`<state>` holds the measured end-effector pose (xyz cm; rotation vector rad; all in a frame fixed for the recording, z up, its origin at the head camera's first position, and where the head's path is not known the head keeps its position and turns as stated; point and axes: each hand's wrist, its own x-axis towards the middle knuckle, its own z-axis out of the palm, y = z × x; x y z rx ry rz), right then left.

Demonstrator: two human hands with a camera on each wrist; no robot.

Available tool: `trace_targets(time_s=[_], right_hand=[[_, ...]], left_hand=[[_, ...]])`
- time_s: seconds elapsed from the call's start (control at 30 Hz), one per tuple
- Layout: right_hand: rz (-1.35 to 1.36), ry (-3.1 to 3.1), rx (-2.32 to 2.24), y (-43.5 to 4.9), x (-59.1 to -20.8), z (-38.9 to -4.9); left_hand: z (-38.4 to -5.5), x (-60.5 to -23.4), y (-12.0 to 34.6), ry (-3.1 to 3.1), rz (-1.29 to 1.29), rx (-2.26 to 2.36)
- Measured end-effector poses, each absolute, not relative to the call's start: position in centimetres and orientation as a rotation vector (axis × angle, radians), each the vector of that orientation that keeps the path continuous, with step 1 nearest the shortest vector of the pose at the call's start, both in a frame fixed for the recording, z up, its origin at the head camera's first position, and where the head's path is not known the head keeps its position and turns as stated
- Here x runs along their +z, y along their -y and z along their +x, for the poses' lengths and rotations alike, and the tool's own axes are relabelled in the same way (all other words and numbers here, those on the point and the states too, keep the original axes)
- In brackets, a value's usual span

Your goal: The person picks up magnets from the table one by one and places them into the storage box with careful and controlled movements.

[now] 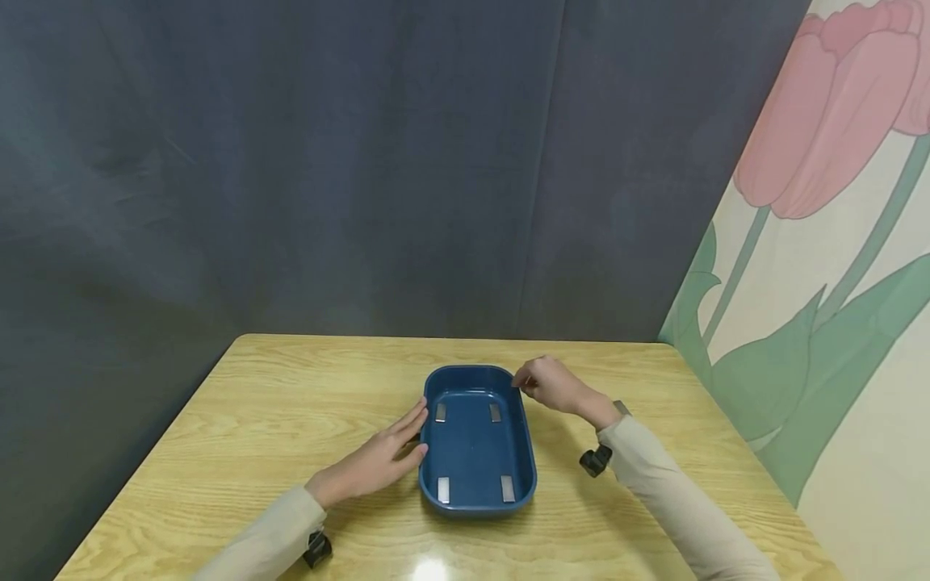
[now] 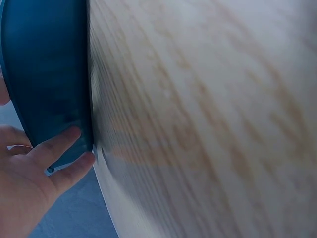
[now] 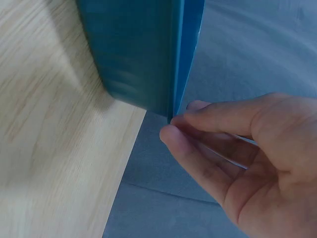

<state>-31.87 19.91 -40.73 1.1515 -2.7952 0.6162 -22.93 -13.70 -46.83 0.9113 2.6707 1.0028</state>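
A deep blue rectangular tray with rounded corners stands on the table, its long side running away from me. Several small shiny silver rectangles lie at its inner floor near the corners. My left hand rests spread against the tray's left side; in the left wrist view, straight fingers touch the outer wall. At the far right corner, my right hand pinches the rim between thumb and fingers. The right wrist view shows these fingertips at the end of the tray's rim.
The wood-grain table extends on both sides of the tray. A dark blue curtain hangs behind it, and a wall painted with tulips rises at the right. Black wrist cameras sit under both sleeves.
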Motion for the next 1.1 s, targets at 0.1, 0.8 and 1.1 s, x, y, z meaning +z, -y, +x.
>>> trace_targets(time_s=[0.1, 0.8, 1.1], right_hand=[[1.136, 2.810, 0.622, -20.2, -40.9, -31.9], [1.088, 2.841, 0.631, -22.3, -41.9, -32.3], [1.060, 2.857, 0.630, -22.9, -42.1, -32.3]], left_hand=[[-22.9, -46.8, 13.7, -2.666, 0.909, 1.006], [-23.0, -47.1, 14.0, -2.665, 0.901, 1.008], [-23.0, -47.1, 14.1, -2.672, 0.903, 1.010]])
